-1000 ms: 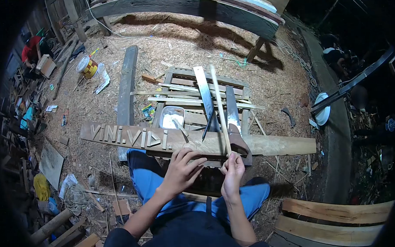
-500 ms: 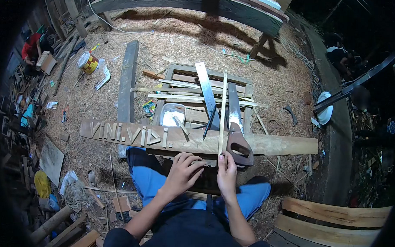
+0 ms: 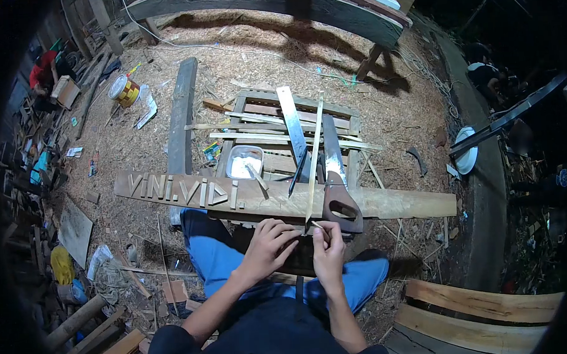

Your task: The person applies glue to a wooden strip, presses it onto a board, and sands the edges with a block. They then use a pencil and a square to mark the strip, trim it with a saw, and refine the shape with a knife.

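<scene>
My left hand (image 3: 270,249) is curled just below the long board (image 3: 397,204), its fingertips together beside a small dark object; what they hold is hidden. Pinched in my right hand (image 3: 328,247) is a small pale piece (image 3: 318,225). A long thin wood strip (image 3: 315,157) stretches away from between the hands, across the board. Wooden letters (image 3: 203,193) reading "VINI.VIDI" lie along the board's left part. The handsaw (image 3: 342,206) and a pencil-like dark tool (image 3: 298,174) rest on it. Behind it are a metal square (image 3: 291,120) and a white tub (image 3: 245,162) with a stick.
A slatted wooden frame (image 3: 355,127) lies under the strips. Beyond stands a heavy bench (image 3: 253,11). A bucket (image 3: 124,91) is at the left, near a person in red (image 3: 42,73). Another person (image 3: 483,76) is at the right. Planks (image 3: 481,301) lie at lower right.
The long strip's near end has shifted left and out of my right hand's fingertips, which now pinch a small pale piece. My left hand has moved slightly right, closer to my right hand.
</scene>
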The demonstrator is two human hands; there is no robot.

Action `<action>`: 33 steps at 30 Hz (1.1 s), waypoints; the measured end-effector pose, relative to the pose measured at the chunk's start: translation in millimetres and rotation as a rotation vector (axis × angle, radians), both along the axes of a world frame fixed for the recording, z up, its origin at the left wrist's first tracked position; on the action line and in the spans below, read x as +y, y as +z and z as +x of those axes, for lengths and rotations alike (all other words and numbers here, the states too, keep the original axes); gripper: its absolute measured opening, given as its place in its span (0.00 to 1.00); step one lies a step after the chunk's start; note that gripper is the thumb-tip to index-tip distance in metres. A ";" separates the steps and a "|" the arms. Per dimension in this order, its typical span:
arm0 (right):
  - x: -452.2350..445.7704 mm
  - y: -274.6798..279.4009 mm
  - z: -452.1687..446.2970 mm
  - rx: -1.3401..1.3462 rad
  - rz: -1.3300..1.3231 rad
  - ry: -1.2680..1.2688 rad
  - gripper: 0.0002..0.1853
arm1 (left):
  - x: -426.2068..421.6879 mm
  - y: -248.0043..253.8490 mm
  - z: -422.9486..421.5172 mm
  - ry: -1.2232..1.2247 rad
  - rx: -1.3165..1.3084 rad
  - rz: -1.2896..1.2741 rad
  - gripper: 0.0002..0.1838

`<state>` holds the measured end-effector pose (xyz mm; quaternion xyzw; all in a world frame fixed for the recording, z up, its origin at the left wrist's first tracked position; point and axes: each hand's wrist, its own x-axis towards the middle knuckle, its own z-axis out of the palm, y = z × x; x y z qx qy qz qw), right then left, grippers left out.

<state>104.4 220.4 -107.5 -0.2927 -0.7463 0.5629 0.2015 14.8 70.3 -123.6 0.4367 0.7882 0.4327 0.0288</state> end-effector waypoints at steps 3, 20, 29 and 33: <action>-7.4 8.9 0.8 -0.002 -0.019 0.100 0.10 | 2.0 1.7 4.5 -0.006 -0.054 0.026 0.18; -7.1 7.8 11.6 0.105 -0.163 0.281 0.08 | -2.1 14.2 8.9 0.113 -0.056 0.250 0.13; -7.1 19.7 14.8 0.096 -0.251 0.289 0.10 | -9.5 16.9 7.4 0.025 0.007 0.189 0.16; -5.1 28.6 15.7 0.047 -0.048 0.335 0.14 | -4.5 21.2 7.7 0.040 0.048 0.212 0.16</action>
